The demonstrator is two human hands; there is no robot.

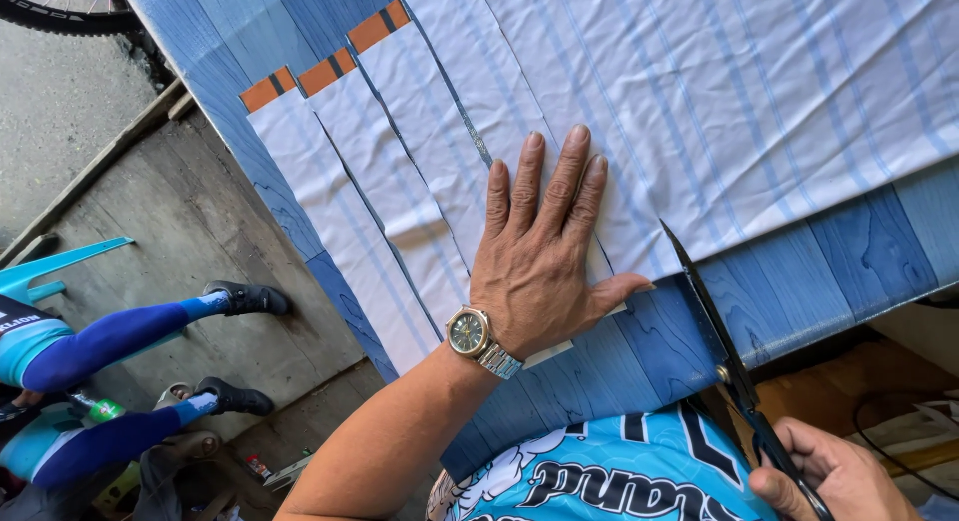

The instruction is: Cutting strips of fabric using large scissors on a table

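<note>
**Two hands, one sheet: cloth pinned flat for the blades**

Two hands work at the near edge of a blue wood-grain desk point(799, 271). The left hand point(539, 261) lies palm down, fingers together and thumb spread, pressing on the white cloth with pale blue stripes point(739, 91); it grips nothing, it only weighs the fabric down, most likely so the cloth stays flat and does not slide or bunch beside the cut. A metal wristwatch point(475, 336) sits on that wrist.

Just to the right of the left hand, a pair of black scissors point(714, 326) points up at the cloth's near edge, the tip touching or nearly touching the fabric beside the thumb. The right hand point(834, 476) is closed around the scissor handles below the desk edge, at the bottom corner of the view; the low grip seems to let the blades run along the cloth away from the body.

Left of the left hand lie several long cut strips point(350, 201) of the same cloth, side by side and partly overlapping, their far ends marked with orange bands. Nothing lies between the blades and the cloth, though the thumb is close to the cutting line.

Beyond the desk's left edge, another person in blue sleeves and black shoes point(245, 299) sits over a concrete floor, and a bicycle tyre point(60, 11) shows at the top corner.
</note>
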